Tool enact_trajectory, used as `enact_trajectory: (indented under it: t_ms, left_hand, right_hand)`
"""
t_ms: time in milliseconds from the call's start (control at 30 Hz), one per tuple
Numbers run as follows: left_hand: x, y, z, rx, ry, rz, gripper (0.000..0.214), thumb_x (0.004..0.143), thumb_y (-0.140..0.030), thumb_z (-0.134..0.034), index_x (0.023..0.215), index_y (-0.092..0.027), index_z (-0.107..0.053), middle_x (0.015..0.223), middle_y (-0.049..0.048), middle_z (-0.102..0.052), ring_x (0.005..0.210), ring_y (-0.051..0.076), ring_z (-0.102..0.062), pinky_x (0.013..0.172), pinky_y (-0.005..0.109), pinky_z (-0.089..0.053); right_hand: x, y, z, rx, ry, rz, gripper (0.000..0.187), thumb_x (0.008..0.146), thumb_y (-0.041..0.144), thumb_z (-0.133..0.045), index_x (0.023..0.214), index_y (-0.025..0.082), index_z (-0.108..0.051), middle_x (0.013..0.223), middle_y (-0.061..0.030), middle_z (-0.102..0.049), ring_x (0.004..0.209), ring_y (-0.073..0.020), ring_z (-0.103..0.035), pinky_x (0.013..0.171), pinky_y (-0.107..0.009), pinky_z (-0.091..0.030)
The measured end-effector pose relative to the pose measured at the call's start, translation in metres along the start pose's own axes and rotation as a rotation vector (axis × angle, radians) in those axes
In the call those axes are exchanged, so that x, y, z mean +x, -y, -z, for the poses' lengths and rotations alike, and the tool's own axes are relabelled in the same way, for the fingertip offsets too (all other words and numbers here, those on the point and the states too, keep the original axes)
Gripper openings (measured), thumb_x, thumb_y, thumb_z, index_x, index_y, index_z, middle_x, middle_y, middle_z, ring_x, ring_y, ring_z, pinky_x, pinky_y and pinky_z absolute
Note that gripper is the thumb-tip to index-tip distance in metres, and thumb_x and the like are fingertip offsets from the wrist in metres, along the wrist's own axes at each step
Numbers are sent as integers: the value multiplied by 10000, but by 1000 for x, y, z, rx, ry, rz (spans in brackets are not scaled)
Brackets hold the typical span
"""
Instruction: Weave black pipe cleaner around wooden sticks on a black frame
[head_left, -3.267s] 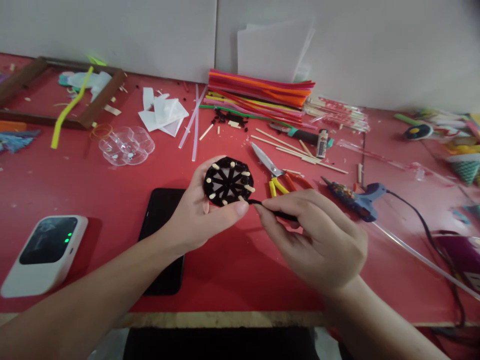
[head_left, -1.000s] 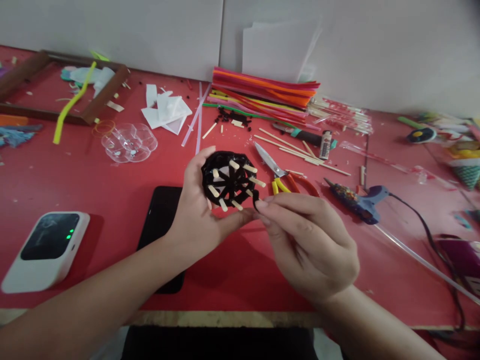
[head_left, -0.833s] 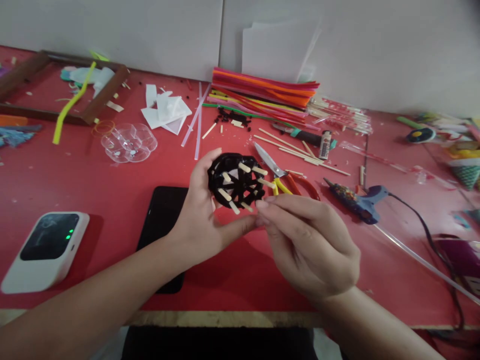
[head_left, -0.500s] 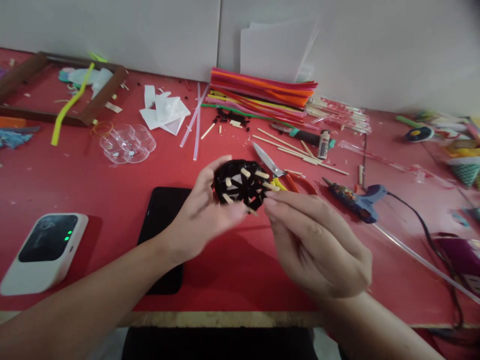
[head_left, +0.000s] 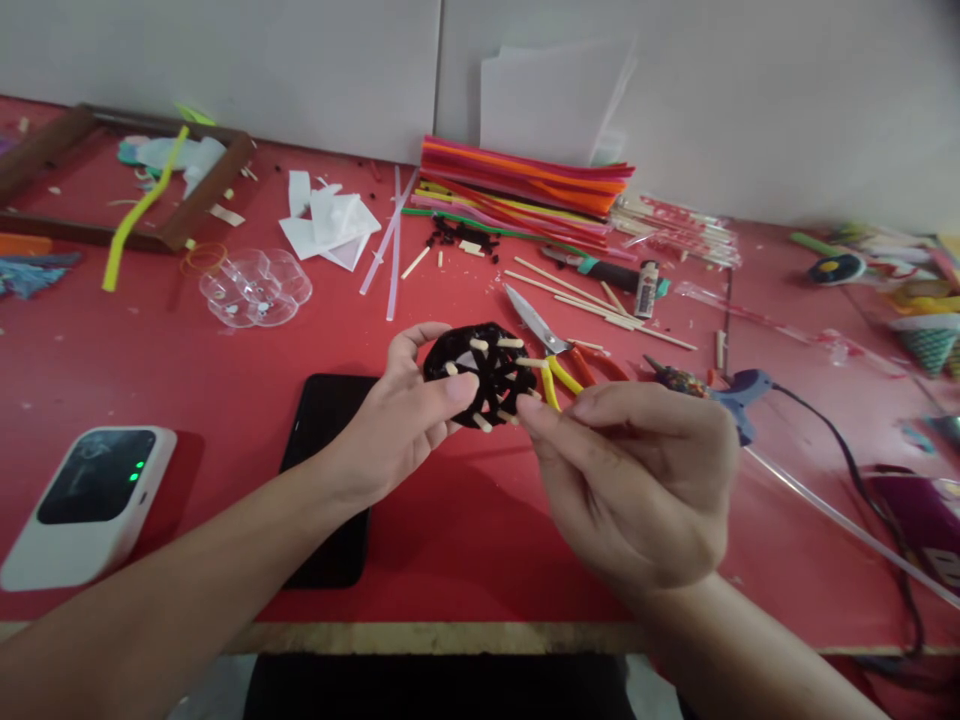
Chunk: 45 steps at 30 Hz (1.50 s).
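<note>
The black round piece (head_left: 508,383) with short pale sticks (head_left: 531,363) is held up over the red surface (head_left: 465,560), near the scissors (head_left: 532,320). It is gripped by the left hand (head_left: 397,420), with the thumb pressed on its face. The right hand (head_left: 637,490) is bunched narrow by its right edge; whether anything is pinched there cannot be told. The edge seems to be being worked on, so a steady grip and gentle fingers are needed.
</note>
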<state>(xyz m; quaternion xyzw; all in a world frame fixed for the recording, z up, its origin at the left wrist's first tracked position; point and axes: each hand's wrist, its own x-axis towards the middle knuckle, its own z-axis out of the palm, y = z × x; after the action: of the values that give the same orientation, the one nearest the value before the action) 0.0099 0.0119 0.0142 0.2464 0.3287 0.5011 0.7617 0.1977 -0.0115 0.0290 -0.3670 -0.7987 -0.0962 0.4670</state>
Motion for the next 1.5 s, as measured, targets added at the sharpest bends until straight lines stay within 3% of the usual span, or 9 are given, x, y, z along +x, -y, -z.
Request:
enact_trajectory:
  t_ms: [133, 433, 600, 767, 933, 1133, 1267, 1400, 1500]
  left_hand:
    - [-1, -2, 0, -18, -1, 31, 727, 649, -379, -960, 1214, -296, -511, 1059, -41, -701, 933, 135, -710, 838, 263, -550]
    - [-2, -3, -3, 20, 39, 5, 667, 631, -529, -952, 1106, -239, -585, 1040, 4, -700, 929, 183, -714, 768, 281, -578]
    - [-3, -6, -3, 22, -1, 25, 710, 605, -423, -966, 1149, -250, -544, 1049, 1, -686, 869, 169, -696, 689, 266, -554]
    - [-3, -4, -5, 43, 11, -34, 667, 641, -343, -933, 1159, -265, -519, 1063, -1, -670, 880, 171, -687, 695, 270, -534]
    - [-3, -1, -3, 87, 50, -65, 703, 648, -389, -953, 1178, -279, -503, 1005, -11, -660, 799, 166, -669, 662, 288, -536]
    - [-2, -2, -3, 2, 35, -44, 721, 615, -433, -995, 1145, -267, -536, 1050, -17, -671, 898, 143, -694, 801, 266, -555]
    - [-1, -3, 0, -19, 20, 18, 747, 596, -480, -1000, 1163, -270, -561, 1012, -24, -686, 875, 138, -691, 789, 256, -548]
    - [-1, -7, 3, 30, 29, 31, 663, 664, -573, -937, 1176, -278, -637, 1022, 1, -715, 915, 182, -697, 780, 284, -555]
    - [0, -10, 2, 85, 124, 44, 550, 744, -618, -862, 1136, -268, -700, 1108, 38, -742, 1039, 244, -709, 847, 336, -571]
  right_hand:
    - [0, 0, -1, 34, 10, -25, 335, 862, -23, -718, 1089, 217, -779, 924, -14, -595, 794, -133, -654, 672, -307, -609]
    - [0, -1, -1, 104, 37, -44, 315, 860, -48, -682, 1050, 186, -772, 954, -34, -673, 803, -135, -681, 681, -293, -598]
    - [4, 1, -2, 199, 88, -9, 282, 867, -28, -685, 1053, 174, -750, 971, -75, -754, 840, -187, -720, 705, -354, -616]
    - [10, 3, -2, 305, 59, -140, 259, 875, -20, -710, 1051, 170, -724, 908, -64, -759, 812, -174, -724, 717, -340, -628]
    - [10, 3, -1, 390, 44, -247, 221, 883, 33, -736, 1003, 218, -737, 871, -17, -752, 777, -162, -718, 700, -326, -628]
    - [8, 1, 1, 164, 52, -83, 220, 870, 16, -736, 1032, 163, -757, 870, -49, -732, 760, -153, -691, 682, -312, -604]
    - [5, 0, -1, 136, 57, -39, 250, 875, 1, -703, 1045, 176, -757, 900, -54, -742, 763, -163, -691, 665, -328, -596]
    - [4, -5, -1, 136, 86, -33, 289, 880, -25, -664, 1040, 199, -751, 928, -51, -750, 785, -169, -692, 689, -344, -595]
    - [4, -9, -1, 126, 107, 10, 278, 875, -18, -679, 1043, 193, -745, 935, -65, -748, 786, -178, -691, 692, -356, -591]
